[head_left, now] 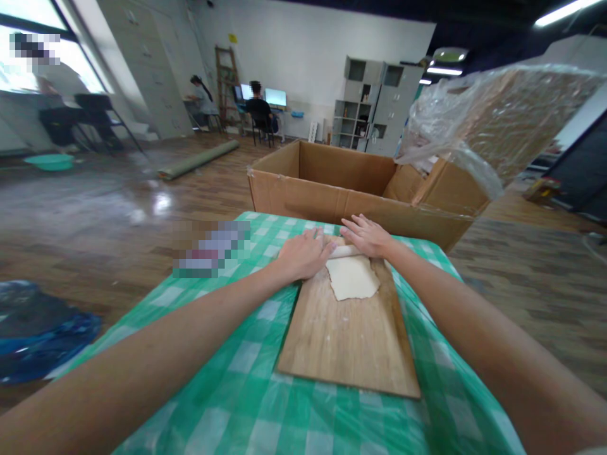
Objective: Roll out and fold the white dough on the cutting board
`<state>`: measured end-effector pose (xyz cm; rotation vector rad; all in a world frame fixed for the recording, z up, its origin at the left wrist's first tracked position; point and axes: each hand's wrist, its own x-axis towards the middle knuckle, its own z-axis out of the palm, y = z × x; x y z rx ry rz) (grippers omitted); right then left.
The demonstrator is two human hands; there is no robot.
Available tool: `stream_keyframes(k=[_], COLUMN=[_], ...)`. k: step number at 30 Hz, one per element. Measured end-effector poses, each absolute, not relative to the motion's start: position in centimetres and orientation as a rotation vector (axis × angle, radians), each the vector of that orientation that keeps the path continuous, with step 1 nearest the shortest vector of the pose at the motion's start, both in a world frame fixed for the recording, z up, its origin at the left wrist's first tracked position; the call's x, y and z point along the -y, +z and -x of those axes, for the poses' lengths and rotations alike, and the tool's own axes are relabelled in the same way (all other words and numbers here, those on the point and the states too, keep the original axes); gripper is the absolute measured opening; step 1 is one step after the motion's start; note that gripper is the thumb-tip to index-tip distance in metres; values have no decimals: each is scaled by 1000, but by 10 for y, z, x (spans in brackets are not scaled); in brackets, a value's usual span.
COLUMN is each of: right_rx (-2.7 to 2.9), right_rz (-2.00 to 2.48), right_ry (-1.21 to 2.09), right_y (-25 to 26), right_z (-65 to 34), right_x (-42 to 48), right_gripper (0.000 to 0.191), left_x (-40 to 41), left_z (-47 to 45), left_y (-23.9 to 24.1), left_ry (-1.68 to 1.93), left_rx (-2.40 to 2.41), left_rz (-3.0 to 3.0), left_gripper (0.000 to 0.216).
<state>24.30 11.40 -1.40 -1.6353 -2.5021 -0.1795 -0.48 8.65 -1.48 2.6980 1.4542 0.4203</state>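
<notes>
A thin, uneven sheet of cream-coloured dough lies on the wooden board, towards its far end. Across the dough's far edge rests a pale rod that looks like a rolling pin; its ends are hidden under my hands. My left hand lies flat over the left end, fingers stretched forward. Over the right end, my right hand is also flat with its fingers spread. Faint flour-like marks show on the bare wood.
A green-and-white checked cloth covers the table. A large open cardboard box stands just past the far edge, with plastic-wrapped cardboard at its right. A blurred-out item lies at the table's left. Several people sit or stand farther back.
</notes>
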Motion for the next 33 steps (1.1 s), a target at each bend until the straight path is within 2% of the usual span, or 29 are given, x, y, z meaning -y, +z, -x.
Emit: stream_keyframes(k=[10,15,19,22,24,28,30,33], right_rx=[2658,2550,2479,2502,2511,2403,2320,2146], right_rz=[1521,1576,1615,1579,1558,1527,1582,1712], right_ry=[-230,-276,-278,-268,-269,-149,-132,-188], right_y=[-6,-1,-2,-7,-9,-10,-12,-17], right_z=[-239,-235,-236,-243,-248,-250,-247,-243], right_x=[-123,-106,-79,-47,-25,5,9,8], right_gripper=[47,51,61,60,60,44,33,28], left_x=[-85,-66,-46,-25,-4,34,40,31], left_z=[2,-1,3,9,10,1,-5,-9], left_y=[-13,-13,-5,11,22,24,17,5], left_ry=[397,432,493,645,760,549,498,495], left_rx=[-1573,-1605,-1470,-1379,-1156,-628,-629,-710], left_rz=[-2712,-2719,-2817,-2908,-2962,-3085,-3100,-3088], left_gripper=[79,77,63,58,52,34,29,27])
